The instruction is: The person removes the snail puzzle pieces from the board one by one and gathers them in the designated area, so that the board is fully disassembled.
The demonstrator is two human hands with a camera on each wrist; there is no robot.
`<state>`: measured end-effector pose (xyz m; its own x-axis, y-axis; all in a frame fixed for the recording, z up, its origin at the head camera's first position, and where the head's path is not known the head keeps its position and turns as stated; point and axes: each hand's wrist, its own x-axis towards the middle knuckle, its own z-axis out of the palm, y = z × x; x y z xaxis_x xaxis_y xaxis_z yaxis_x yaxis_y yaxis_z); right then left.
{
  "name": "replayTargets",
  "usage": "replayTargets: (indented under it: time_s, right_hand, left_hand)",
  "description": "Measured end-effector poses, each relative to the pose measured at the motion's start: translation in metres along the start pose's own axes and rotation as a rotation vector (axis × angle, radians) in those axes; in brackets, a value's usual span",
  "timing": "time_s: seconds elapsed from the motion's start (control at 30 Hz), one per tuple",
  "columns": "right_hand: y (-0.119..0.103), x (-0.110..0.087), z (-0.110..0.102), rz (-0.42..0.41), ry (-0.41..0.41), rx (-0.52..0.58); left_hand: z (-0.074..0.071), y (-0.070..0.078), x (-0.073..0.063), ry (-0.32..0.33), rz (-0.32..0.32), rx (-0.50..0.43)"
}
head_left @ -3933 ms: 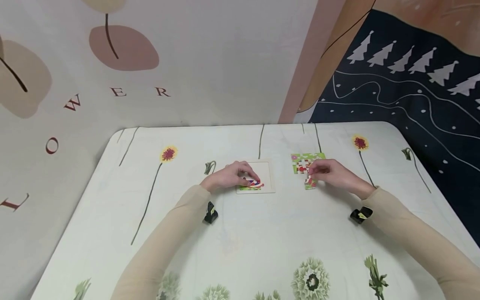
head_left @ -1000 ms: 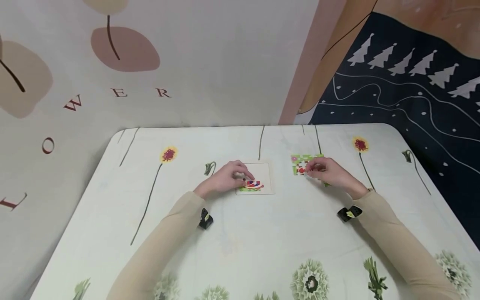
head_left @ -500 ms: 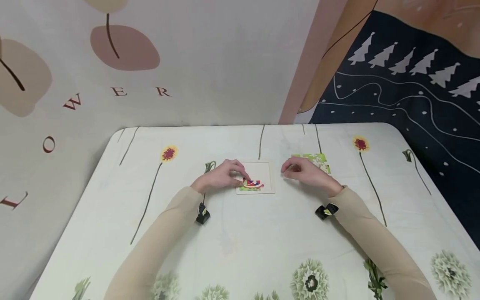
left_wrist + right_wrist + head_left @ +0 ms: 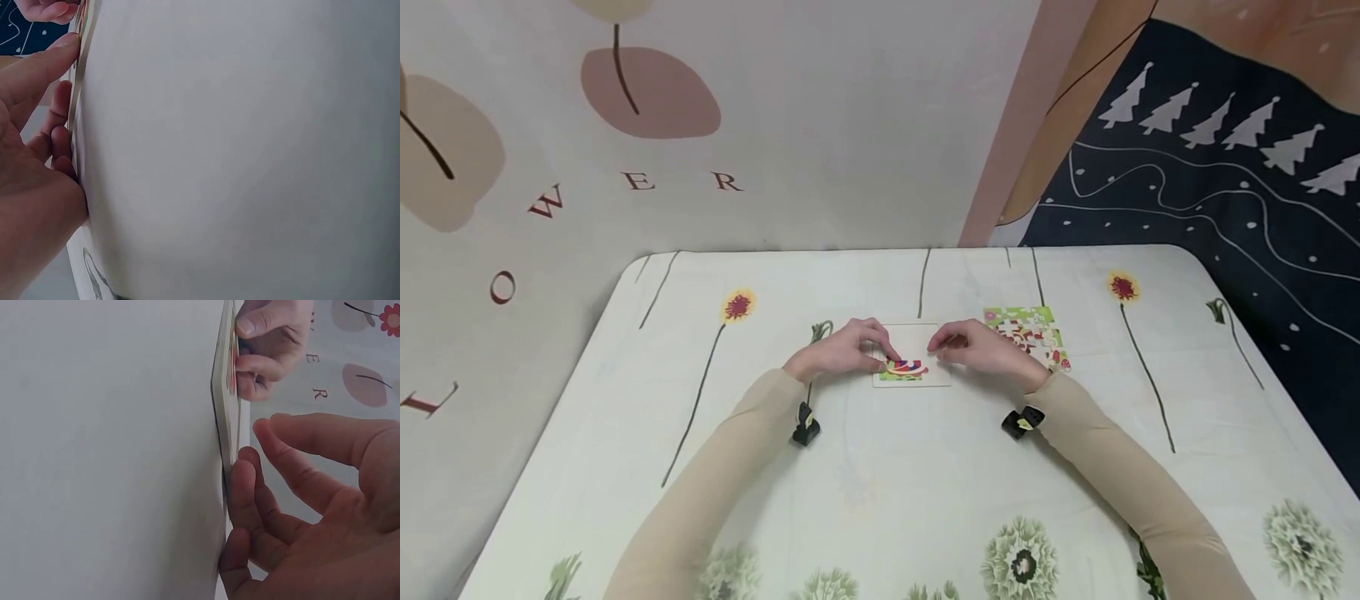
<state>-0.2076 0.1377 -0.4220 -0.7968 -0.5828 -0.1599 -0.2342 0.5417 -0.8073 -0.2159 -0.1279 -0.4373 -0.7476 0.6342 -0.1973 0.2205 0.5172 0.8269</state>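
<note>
A pale puzzle board [image 4: 913, 340] lies on the table, with joined colourful puzzle pieces [image 4: 906, 372] along its front left part. My left hand [image 4: 837, 348] rests at the board's left side, thumb and fingertips pressing on the pieces. Over the board's right edge is my right hand [image 4: 988, 350], its thumb and index tips pinched together. A puzzle piece appears to be between them, almost wholly hidden by the fingers. In the right wrist view the pinch sits above the board's edge [image 4: 220, 406], while the lower fingers [image 4: 240, 494] touch down near its corner.
Right of the board lies a flat group of green, red and white puzzle pieces [image 4: 1036, 325], partly covered by my right hand. The table [image 4: 880, 467] has a white flower-print cloth. A pale wall [image 4: 850, 167] stands behind, a dark tree-print curtain [image 4: 1210, 183] at the right.
My right hand has moved left from the group of loose pieces to the board's right edge, uncovering that group. My left hand has shifted slightly left, still on the board.
</note>
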Motion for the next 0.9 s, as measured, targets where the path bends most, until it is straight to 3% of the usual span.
replayTargets:
  time_s: [0.33,0.67,0.9]
  right_hand:
    - [-0.005,0.005,0.009,0.048,-0.025,-0.001]
    - [-0.010,0.007,0.013,0.080,-0.067,-0.011]
    - [-0.017,0.007,0.016,0.077,-0.041,-0.046]
  left_hand:
    - [0.000,-0.002,0.001,-0.006,-0.012,0.004]
    - [-0.001,-0.003,0.001,-0.010,0.034,0.003]
    - [-0.001,-0.001,0.000,-0.008,-0.009,0.008]
